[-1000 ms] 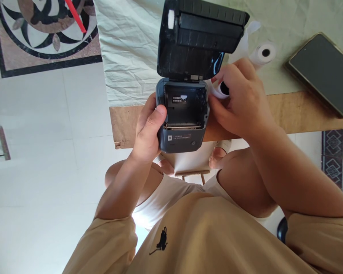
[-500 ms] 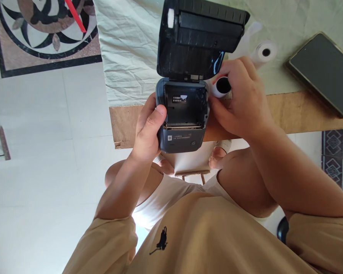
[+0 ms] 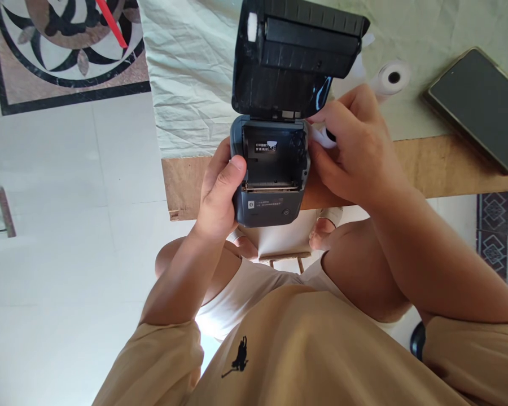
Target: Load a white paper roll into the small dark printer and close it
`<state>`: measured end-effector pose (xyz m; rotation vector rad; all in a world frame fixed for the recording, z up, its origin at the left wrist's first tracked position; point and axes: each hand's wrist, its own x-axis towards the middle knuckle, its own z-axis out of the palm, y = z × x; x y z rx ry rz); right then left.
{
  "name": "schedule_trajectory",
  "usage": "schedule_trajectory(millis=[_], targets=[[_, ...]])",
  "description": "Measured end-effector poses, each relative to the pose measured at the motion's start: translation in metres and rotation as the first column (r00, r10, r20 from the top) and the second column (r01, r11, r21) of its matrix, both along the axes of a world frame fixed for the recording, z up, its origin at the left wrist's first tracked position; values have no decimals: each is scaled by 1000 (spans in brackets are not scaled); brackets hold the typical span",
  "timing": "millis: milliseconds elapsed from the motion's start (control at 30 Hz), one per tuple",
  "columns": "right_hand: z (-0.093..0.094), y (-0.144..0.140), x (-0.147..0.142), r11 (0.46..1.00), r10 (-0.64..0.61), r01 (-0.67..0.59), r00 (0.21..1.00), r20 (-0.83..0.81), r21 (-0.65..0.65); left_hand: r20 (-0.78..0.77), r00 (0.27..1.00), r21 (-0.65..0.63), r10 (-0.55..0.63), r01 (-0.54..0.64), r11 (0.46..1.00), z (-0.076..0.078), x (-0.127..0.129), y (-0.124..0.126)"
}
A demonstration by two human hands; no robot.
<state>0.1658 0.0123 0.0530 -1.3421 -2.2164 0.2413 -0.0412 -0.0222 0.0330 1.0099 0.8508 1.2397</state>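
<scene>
A dark grey label printer (image 3: 271, 208) is held up over the table's front edge, its black lid (image 3: 288, 84) swung open and the paper bay bare inside. My left hand (image 3: 220, 189) grips the printer's left side, thumb on the front rim. Beside the printer's right side, my right hand (image 3: 355, 144) is closed around a white paper roll (image 3: 322, 137). Fingers cover most of that roll, and only part of its side and dark core shows. Behind the right hand a second white paper roll (image 3: 392, 79) stands on the cloth.
A dark smartphone (image 3: 478, 110) lies at the table's right. Pale green cloth (image 3: 190, 84) covers the table, leaving a wooden front edge (image 3: 423, 169) bare. At the left, a red strip (image 3: 112, 22) shows above a patterned floor inlay (image 3: 78, 62).
My right hand has turned the paper roll, so its dark core now faces more toward the palm and shows less. The left hand and the printer stay in place.
</scene>
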Motion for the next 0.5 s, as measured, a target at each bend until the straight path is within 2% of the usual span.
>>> schedule_trajectory(millis=[200,500], targets=[[2,-1,0,999,-30,28,998,-63,-30,-23,1000,-25,1,-2,1000,3,0,0],[1,0,0,995,103,-100,984,-144,29,-72,997,-21,5,-7,1000,8,-1,1]])
